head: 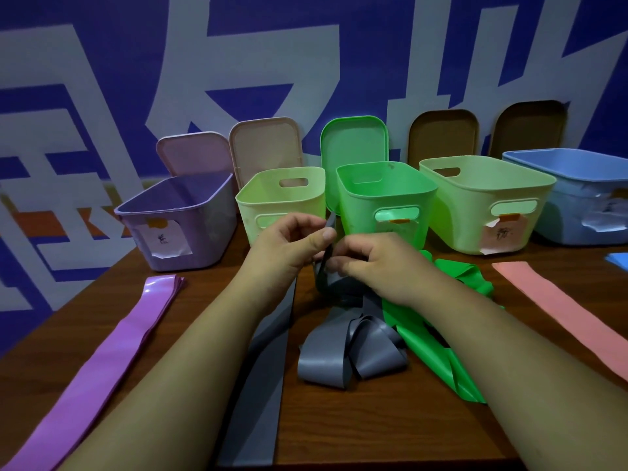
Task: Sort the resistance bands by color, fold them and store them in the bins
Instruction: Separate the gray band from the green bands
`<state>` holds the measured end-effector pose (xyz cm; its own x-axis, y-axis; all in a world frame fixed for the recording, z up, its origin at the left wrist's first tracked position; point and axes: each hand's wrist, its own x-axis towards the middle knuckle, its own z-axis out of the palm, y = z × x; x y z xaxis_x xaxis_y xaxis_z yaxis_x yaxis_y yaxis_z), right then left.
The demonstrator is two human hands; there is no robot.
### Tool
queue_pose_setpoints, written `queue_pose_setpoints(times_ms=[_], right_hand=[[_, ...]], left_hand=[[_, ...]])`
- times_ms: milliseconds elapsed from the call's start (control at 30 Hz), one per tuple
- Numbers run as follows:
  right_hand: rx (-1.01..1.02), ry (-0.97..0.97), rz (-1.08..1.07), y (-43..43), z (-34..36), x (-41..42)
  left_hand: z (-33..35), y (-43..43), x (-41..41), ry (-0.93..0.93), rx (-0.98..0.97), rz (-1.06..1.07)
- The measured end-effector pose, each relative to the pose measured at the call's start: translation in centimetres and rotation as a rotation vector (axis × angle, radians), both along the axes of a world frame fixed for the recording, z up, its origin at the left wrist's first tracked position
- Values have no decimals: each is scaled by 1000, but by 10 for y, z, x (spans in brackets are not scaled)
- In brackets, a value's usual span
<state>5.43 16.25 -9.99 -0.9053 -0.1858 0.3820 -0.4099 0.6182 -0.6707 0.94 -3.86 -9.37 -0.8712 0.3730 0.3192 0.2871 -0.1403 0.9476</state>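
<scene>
The tabletop (373, 423) is seen in dark brown wood grain. Left of the bright green bin (360, 212) a pale green bin (282, 198) and a lilac bin (210, 229) are shown; right of it, a pale yellow-green bin (469, 215) and a light blue bin (571, 212). In front of it grey bands (339, 358) and a vivid green band (431, 355) are laid, with a purple band (112, 351) leftward and a salmon-pink band (560, 307) rightward. The wall (390, 62) behind it is painted deep blue with large white shapes.
</scene>
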Motion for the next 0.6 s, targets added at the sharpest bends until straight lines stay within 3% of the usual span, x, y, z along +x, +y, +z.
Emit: queue_pose_setpoints(times_ms=[100, 267, 433, 600], right_hand=[[25, 30, -12, 0, 0, 2], [1, 72, -73, 1, 0, 0], [-50, 106, -95, 6, 2, 0], [-77, 88, -54, 4, 5, 6]], left_hand=[[0, 1, 0, 36, -22, 20], [3, -4, 3, 203, -292, 94], [7, -10, 4, 324, -437, 251], [8, -6, 12, 361, -502, 214]])
